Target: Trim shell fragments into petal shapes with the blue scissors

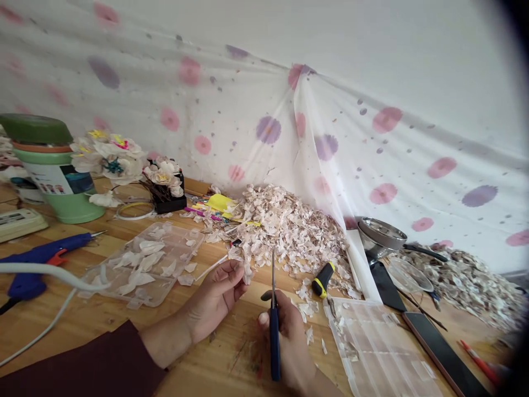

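Near the middle of the table, my left hand (221,295) is closed in a pinch on a thin, pale petal-like piece (248,273). To its right, my right hand (289,331) is wrapped round scissors (274,336) with dark blue handles. Their blades point up and away, seen nearly edge-on and apart from the pale piece. Behind both hands rises a large heap of pale flakes (285,226). Left of my left hand lies a clear plastic tray (165,292) with several larger white petals on it.
A blue glue gun (45,251) and its cord lie at left, near a green container (66,187) and white flowers (113,157). At right are a yellow-black handled tool (323,279), a compartment box (380,347), a phone (446,353), a metal pan (382,234) and another flake heap (471,281).
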`<state>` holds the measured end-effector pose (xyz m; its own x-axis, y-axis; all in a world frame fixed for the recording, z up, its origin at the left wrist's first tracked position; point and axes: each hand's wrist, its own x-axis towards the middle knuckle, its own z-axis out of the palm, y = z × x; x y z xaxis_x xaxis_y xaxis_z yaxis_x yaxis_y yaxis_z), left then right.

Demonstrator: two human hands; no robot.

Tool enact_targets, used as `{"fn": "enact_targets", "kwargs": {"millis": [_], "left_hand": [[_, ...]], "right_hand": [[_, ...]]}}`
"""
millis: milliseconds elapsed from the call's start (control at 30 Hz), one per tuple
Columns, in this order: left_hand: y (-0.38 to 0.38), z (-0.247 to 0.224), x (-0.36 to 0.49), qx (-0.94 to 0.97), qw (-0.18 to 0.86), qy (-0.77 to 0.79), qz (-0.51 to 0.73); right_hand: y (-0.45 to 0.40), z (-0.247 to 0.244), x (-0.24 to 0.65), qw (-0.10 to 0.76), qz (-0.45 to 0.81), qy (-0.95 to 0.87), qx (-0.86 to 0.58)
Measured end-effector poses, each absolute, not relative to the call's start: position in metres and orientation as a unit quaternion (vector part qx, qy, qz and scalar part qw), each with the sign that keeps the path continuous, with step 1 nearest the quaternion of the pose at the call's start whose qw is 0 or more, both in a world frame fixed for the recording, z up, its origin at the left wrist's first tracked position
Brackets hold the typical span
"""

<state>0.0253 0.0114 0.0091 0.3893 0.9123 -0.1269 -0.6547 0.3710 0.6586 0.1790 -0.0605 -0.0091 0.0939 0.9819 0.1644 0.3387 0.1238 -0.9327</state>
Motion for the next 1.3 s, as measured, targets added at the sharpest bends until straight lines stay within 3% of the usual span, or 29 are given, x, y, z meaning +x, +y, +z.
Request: {"fn": "enact_targets", "kwargs": {"millis": [200,400,1300], "left_hand": [[0.010,0.012,0.023,0.252,0.784,0.213,0.527],[0.009,0.010,0.026,0.242,0.787,0.185,0.536],[0.005,0.009,0.029,0.245,0.791,0.185,0.530]], "right_hand": [[-0.064,0.005,0.182,0.296,0.219,-0.694,-0.619],[-0.063,0.006,0.178,0.218,0.167,-0.731,-0.625],[-0.065,-0.010,0.177,0.284,0.243,-0.735,-0.565]]}}
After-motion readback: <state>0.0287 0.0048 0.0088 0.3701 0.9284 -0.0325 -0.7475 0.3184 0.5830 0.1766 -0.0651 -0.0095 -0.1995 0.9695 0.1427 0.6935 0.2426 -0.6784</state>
